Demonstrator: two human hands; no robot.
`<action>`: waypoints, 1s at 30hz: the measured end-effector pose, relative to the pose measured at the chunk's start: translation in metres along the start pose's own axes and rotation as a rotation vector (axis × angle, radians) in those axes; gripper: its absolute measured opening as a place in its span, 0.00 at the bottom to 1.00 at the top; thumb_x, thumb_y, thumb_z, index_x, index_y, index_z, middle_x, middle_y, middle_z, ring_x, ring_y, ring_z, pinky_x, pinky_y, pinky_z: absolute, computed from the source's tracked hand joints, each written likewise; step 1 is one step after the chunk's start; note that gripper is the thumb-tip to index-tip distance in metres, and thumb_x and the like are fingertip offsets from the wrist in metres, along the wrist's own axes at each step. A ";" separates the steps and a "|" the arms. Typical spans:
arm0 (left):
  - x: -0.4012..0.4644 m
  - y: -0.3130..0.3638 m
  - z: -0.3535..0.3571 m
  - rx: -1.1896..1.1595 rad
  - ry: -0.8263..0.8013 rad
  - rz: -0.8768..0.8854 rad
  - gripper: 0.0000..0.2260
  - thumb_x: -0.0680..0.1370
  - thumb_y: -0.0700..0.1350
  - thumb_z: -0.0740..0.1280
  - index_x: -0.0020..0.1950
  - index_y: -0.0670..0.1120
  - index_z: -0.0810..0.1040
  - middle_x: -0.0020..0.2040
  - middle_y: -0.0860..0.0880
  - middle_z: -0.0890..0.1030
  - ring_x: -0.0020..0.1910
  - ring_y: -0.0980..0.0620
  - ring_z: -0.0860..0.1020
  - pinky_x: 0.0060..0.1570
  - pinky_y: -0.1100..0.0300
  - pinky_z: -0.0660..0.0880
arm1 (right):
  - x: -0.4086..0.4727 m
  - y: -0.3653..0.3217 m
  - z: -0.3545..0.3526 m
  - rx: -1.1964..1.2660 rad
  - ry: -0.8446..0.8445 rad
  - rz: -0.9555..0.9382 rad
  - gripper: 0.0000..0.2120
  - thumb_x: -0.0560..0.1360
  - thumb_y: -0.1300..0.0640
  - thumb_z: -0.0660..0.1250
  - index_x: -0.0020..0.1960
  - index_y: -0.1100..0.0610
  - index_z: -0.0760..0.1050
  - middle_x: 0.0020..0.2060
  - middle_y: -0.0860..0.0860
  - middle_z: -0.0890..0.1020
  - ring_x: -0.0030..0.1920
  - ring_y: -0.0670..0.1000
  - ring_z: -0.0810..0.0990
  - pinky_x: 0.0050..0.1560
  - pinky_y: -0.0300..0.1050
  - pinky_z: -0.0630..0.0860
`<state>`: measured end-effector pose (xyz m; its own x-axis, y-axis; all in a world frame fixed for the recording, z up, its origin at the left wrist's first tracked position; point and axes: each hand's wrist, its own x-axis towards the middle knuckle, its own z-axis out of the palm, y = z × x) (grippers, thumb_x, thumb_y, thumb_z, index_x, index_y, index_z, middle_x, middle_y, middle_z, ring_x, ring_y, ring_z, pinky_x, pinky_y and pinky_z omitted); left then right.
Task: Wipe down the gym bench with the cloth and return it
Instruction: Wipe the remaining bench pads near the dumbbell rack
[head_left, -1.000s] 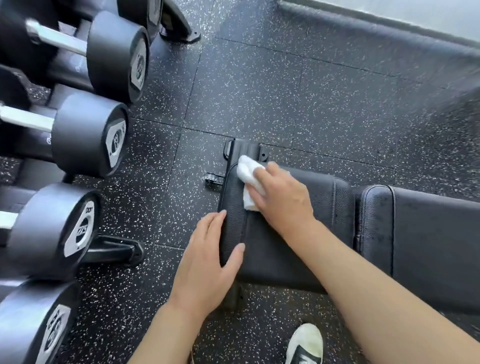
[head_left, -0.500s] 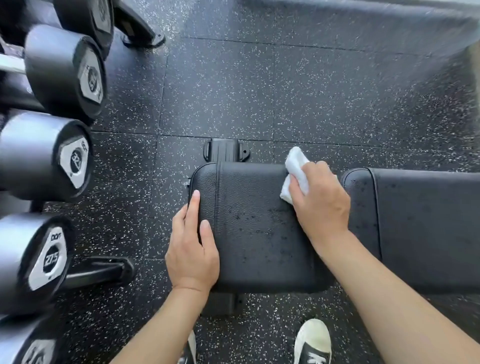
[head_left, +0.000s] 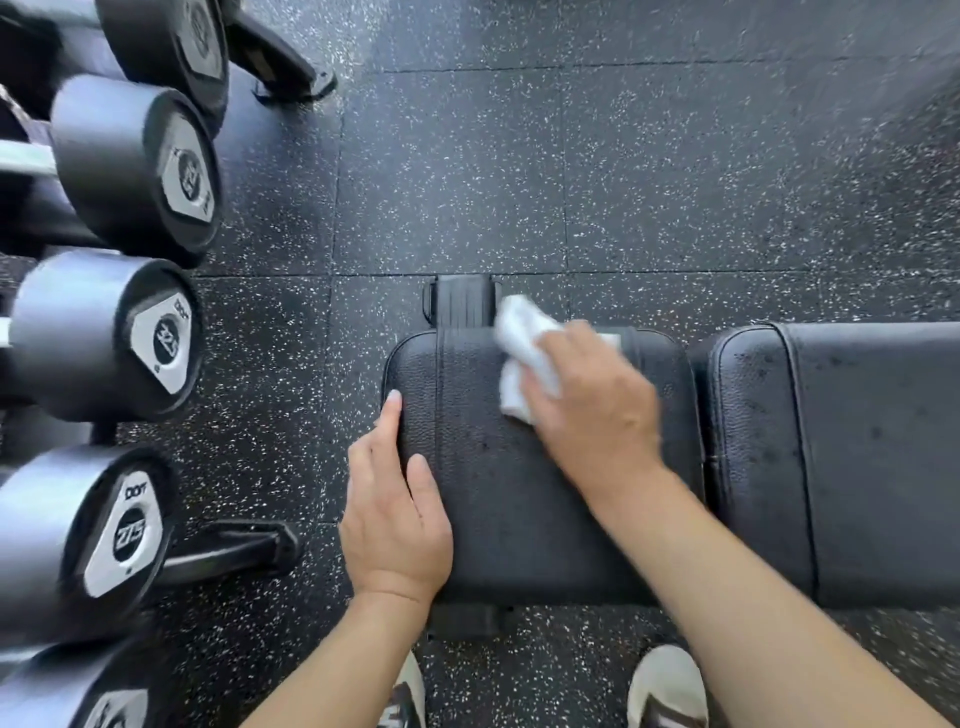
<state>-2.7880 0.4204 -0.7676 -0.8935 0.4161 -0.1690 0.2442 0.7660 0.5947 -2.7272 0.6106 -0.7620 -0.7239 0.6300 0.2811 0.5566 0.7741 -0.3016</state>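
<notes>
Black textured padding covers the gym bench (head_left: 519, 499), whose short seat pad lies in the middle of the view with a longer pad (head_left: 857, 457) just beside it on the right, a narrow gap between the two. The right hand (head_left: 597, 415) lies palm-down on the far half of the seat pad, its fingers bent over a crumpled white cloth (head_left: 524, 353) and pressing it against the padding; the hand is blurred, so how tightly the fingers close cannot be told, but the cloth is bunched under and ahead of them, spilling past the fingertips toward the pad's far edge and the dark frame bracket (head_left: 462, 306) there. The left hand (head_left: 395, 514) rests at the seat pad's left edge with fingers straight and relaxed, the forefinger stretched along the rim and the thumb lying on top of the padding; it holds nothing. Small dark specks dot both pads. On the left, round black dumbbells (head_left: 104, 332) with silver end plates sit in a row on a rack. Speckled black rubber flooring (head_left: 571, 156) lies all around, and two pale shoes (head_left: 665, 686) show at the bottom edge below the bench.
</notes>
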 end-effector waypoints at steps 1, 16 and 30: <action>0.000 0.000 0.001 0.002 0.002 0.000 0.27 0.82 0.53 0.53 0.83 0.61 0.58 0.65 0.52 0.71 0.57 0.44 0.78 0.49 0.50 0.72 | -0.005 0.018 -0.007 -0.006 0.014 0.057 0.08 0.77 0.49 0.68 0.48 0.53 0.74 0.42 0.52 0.76 0.38 0.57 0.78 0.32 0.49 0.74; 0.003 -0.006 0.003 -0.014 0.012 0.007 0.26 0.82 0.54 0.52 0.81 0.55 0.62 0.67 0.50 0.71 0.61 0.43 0.75 0.52 0.47 0.72 | 0.020 -0.082 0.033 0.217 -0.011 -0.116 0.09 0.75 0.53 0.73 0.43 0.54 0.74 0.40 0.51 0.75 0.38 0.54 0.74 0.34 0.47 0.70; 0.002 -0.005 0.003 -0.038 0.006 0.003 0.27 0.83 0.52 0.53 0.83 0.56 0.60 0.67 0.50 0.71 0.58 0.46 0.75 0.52 0.48 0.73 | -0.053 -0.016 -0.009 0.153 -0.037 -0.186 0.06 0.78 0.54 0.70 0.45 0.55 0.80 0.37 0.50 0.74 0.36 0.53 0.74 0.34 0.47 0.73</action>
<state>-2.7897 0.4188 -0.7728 -0.8952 0.4150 -0.1625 0.2323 0.7457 0.6245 -2.6934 0.5655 -0.7639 -0.8239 0.4731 0.3122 0.3464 0.8562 -0.3834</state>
